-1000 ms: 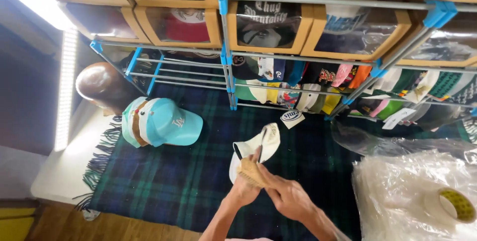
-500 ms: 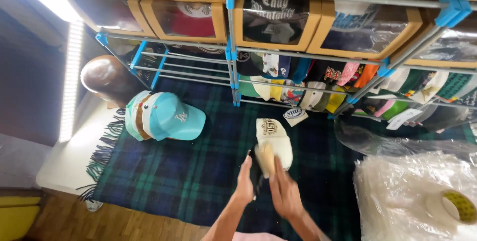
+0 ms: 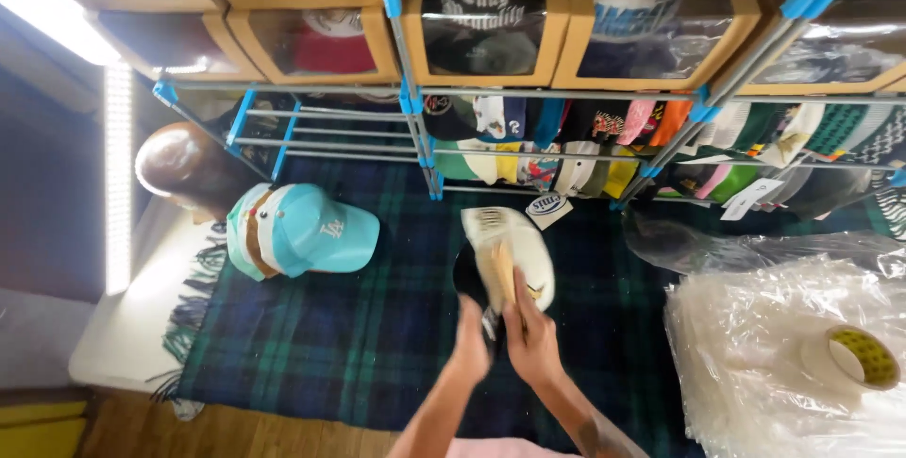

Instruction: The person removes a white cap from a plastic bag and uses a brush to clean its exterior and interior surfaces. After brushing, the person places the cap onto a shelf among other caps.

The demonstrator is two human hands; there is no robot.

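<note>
My left hand (image 3: 471,337) and my right hand (image 3: 533,333) are both closed on a cream cap (image 3: 506,250) with a tan strap, held upright above a dark green plaid blanket (image 3: 359,326). A black part of the cap shows beside my left fingers. To the left on the blanket lies a stack of turquoise caps (image 3: 300,230), apart from my hands.
A blue-jointed metal rack (image 3: 411,99) holds cardboard boxes with clear fronts above and a row of many coloured caps (image 3: 604,133) below. A brown mannequin head (image 3: 179,166) stands at left. Clear plastic bags (image 3: 774,345) and a tape roll (image 3: 854,356) lie at right.
The cap has been raised and turned upright in front of me, away from the blanket, with both hands still on it. The view has shifted a little.
</note>
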